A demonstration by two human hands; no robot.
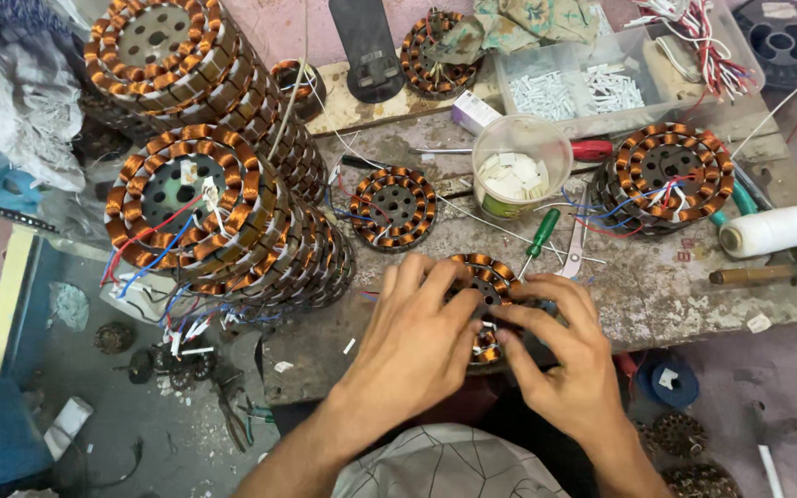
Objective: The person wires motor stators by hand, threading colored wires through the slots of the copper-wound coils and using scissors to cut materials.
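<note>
Where the worn grey table (657,286) fills the middle of the view, its left end carries the biggest things: leaning stacks (223,184) of copper-wound stators, the nearest one trailing red, blue and white wires over the edge. Behind the table sits a clear tray (620,78) of small white sleeves and a bundle of red and white leads. At the right end another short pile of stators (666,175) stands with blue and red wires hanging off it, and just beside that lies a white spool (772,231). Near the table's middle a single stator (392,208) lies flat, with a clear tub (520,164) of white slips to its right. A green screwdriver (539,238) and a pair of scissors (576,244) lie between the tub and the hands.

At the near edge of the table, a stator (489,286) lies flat under both hands. The left hand (412,346) covers its left side, fingers curled together onto the windings. The right hand (569,360) comes in from the right, its grip pinched together at the middle of the stator, probably on a thin wire or slip, though the fingers hide what is between them.
</note>
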